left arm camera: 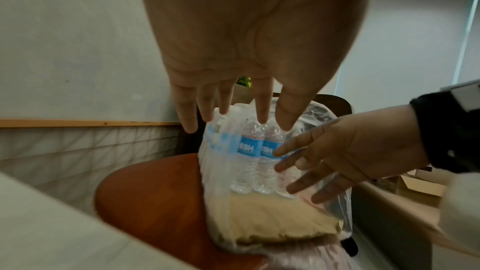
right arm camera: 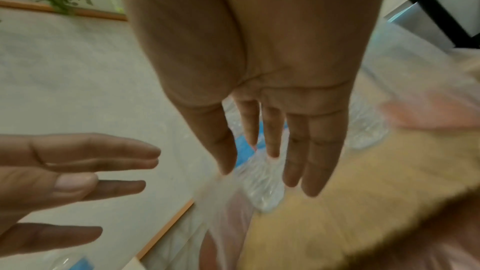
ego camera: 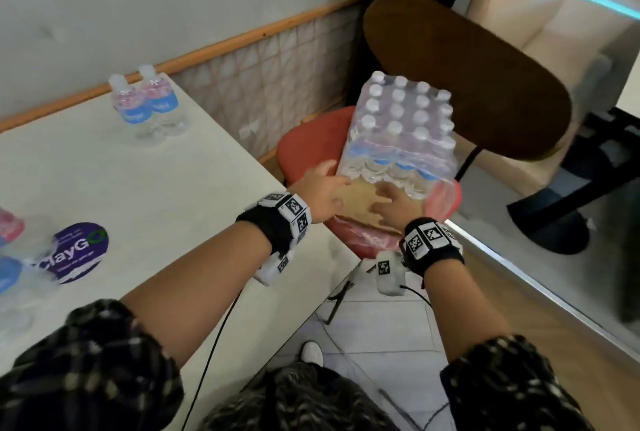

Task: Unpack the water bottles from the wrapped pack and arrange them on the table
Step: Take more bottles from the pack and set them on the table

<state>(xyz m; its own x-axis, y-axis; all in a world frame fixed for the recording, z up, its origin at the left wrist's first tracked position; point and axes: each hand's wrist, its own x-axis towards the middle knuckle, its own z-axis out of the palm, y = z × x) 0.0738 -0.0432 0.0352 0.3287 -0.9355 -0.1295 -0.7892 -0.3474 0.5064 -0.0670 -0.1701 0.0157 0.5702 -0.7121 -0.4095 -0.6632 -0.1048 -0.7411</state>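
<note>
The wrapped pack of water bottles [ego camera: 398, 126] stands on a red chair seat [ego camera: 308, 143], with white caps on top and blue labels. Its plastic is torn open at the near side, and a bare cardboard tray [ego camera: 360, 202] shows there. My left hand [ego camera: 325, 185] hovers at the pack's near left corner with straight, spread fingers and holds nothing. My right hand [ego camera: 391, 202] reaches over the tray with straight fingers up against the front row of bottles [left arm camera: 249, 161]. Two loose bottles [ego camera: 145, 105] stand at the far edge of the white table [ego camera: 156, 195].
More bottles [ego camera: 10, 257] lie blurred at the table's left edge, beside a purple round sticker [ego camera: 78, 252]. A dark wooden chair back [ego camera: 467, 77] rises behind the pack. Loose plastic wrap [left arm camera: 335, 192] hangs at the pack's right side. A wall with a wooden rail runs behind the table.
</note>
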